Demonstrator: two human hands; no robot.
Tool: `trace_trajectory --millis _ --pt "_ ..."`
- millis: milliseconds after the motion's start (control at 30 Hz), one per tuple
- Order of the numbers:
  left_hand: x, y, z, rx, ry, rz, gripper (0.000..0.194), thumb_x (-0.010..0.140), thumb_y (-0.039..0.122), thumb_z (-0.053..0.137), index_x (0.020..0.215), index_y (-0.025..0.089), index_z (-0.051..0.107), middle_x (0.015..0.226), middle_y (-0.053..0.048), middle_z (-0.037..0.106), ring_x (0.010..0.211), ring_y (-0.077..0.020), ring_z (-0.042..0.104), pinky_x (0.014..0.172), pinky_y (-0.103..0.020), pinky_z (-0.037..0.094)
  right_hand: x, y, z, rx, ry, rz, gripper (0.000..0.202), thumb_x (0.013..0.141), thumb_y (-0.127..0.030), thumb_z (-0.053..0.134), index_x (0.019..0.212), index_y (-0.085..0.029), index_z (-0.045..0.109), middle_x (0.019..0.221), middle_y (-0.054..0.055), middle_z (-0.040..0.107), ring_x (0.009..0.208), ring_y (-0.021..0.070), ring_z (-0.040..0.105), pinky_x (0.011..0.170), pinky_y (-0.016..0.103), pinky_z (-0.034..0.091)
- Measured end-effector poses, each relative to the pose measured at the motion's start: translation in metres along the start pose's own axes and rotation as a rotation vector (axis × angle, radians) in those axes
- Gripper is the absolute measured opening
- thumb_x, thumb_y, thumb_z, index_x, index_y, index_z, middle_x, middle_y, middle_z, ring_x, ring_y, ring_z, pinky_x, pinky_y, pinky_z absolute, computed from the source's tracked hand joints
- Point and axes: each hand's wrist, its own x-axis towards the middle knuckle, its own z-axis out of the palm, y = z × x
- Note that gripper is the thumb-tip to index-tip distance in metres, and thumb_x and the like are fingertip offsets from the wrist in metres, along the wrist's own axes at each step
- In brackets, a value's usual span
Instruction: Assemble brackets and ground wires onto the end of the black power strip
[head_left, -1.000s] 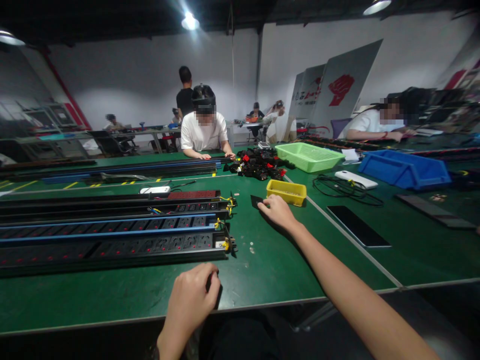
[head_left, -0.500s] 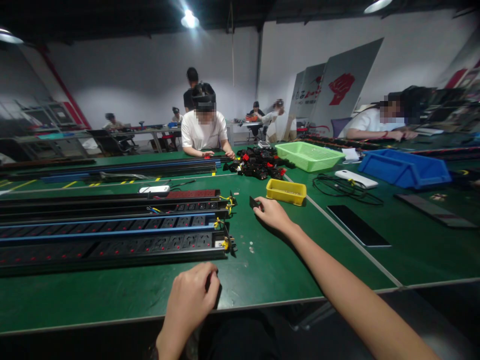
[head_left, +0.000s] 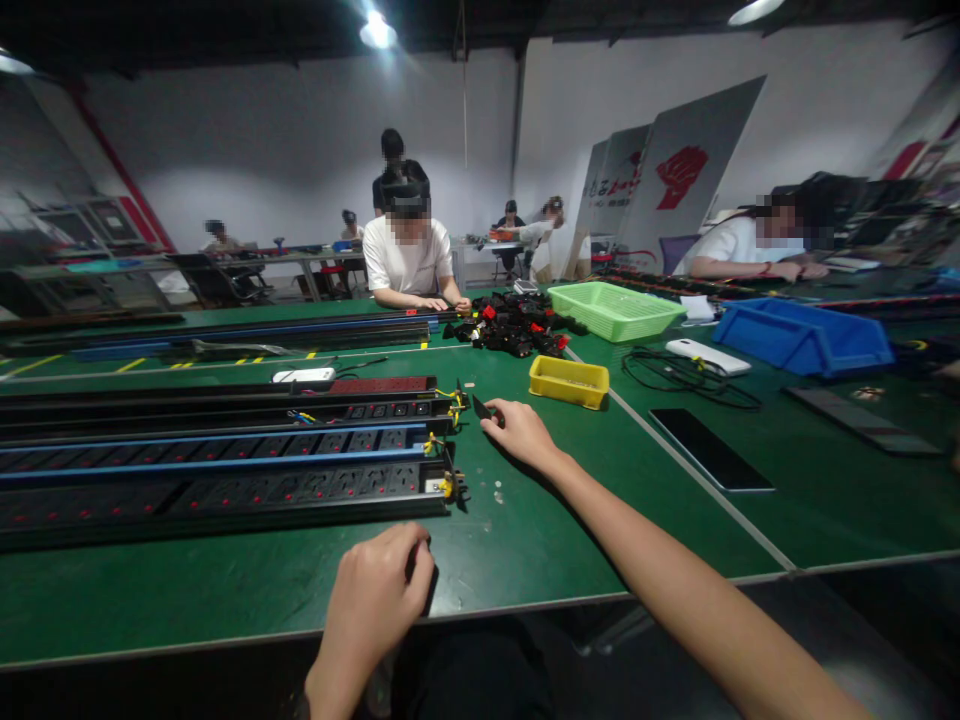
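My right hand [head_left: 521, 432] pinches a small flat black piece [head_left: 486, 410] between thumb and fingers, just off the wired ends of the power strips. Nearest to it is a black strip with sockets [head_left: 391, 411], yellow wires poking from its end. A blue-edged power strip [head_left: 300, 441] and a wider black power strip [head_left: 300, 490] lie parallel in front of that. My left hand [head_left: 382, 582] rests by the table's near edge with its fingers loosely curled in; nothing shows in it, and its fingertips are hidden.
A yellow bin [head_left: 568, 396] with small parts stands beyond my right hand. Behind it are a heap of black and red parts [head_left: 514, 325], a green basket [head_left: 622, 328] and a blue bin [head_left: 802, 350]. A tablet-like slab [head_left: 709, 450] lies right. A co-worker [head_left: 409, 255] sits opposite.
My right hand has moved left with the black piece, closer to the strips' ends. My left hand stays by the table edge. The whole view has shifted slightly.
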Motion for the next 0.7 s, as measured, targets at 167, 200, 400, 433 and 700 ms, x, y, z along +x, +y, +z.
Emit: trace_trajectory --millis 167,200,400,433,700 --pt "0.001 0.001 -0.001 0.009 -0.001 -0.009 0.024 0.095 0.021 0.046 0.086 0.023 0.068 0.076 -0.002 0.074 0.067 -0.0199 0.071 0.061 -0.028 0.044 -0.001 -0.006 0.001 -0.047 -0.021 -0.018 0.032 0.092 -0.027 0.061 0.121 -0.021 0.071 0.1 0.006 0.077 0.096 0.0224 0.068 0.08 0.027 0.043" --pt "0.001 0.001 -0.001 0.009 -0.005 -0.011 0.024 0.095 0.021 0.046 0.086 0.023 0.068 0.076 -0.002 0.074 0.067 -0.0199 0.071 0.061 -0.028 0.044 -0.001 -0.006 0.001 -0.046 -0.02 -0.008 0.03 0.093 -0.027 0.06 0.119 -0.021 0.072 0.099 0.006 0.077 0.095 0.0222 0.068 0.079 0.027 0.043" --pt "0.001 0.001 0.0 -0.003 -0.018 -0.026 0.025 0.095 0.021 0.045 0.086 0.023 0.068 0.076 -0.002 0.073 0.067 -0.0202 0.07 0.062 -0.029 0.042 -0.002 -0.008 0.001 -0.007 -0.001 0.027 0.021 0.094 -0.026 0.054 0.1 -0.021 0.073 0.089 0.005 0.076 0.083 0.0206 0.068 0.069 0.026 0.038" --pt "0.001 0.001 0.0 -0.001 -0.017 -0.029 0.025 0.095 0.021 0.045 0.086 0.023 0.067 0.075 -0.002 0.073 0.067 -0.0204 0.07 0.061 -0.03 0.041 -0.002 -0.007 0.002 0.005 0.003 0.019 0.02 0.094 -0.026 0.054 0.1 -0.022 0.073 0.088 0.005 0.076 0.082 0.0203 0.068 0.068 0.025 0.038" --pt "0.011 -0.002 0.002 -0.046 -0.041 -0.117 0.023 0.095 0.021 0.046 0.086 0.022 0.067 0.079 -0.003 0.075 0.071 -0.0204 0.07 0.065 -0.03 0.04 0.018 -0.024 0.002 -0.005 0.189 0.303 0.023 0.093 -0.03 0.053 0.09 -0.02 0.074 0.087 0.009 0.076 0.077 0.0215 0.067 0.062 0.026 0.036"
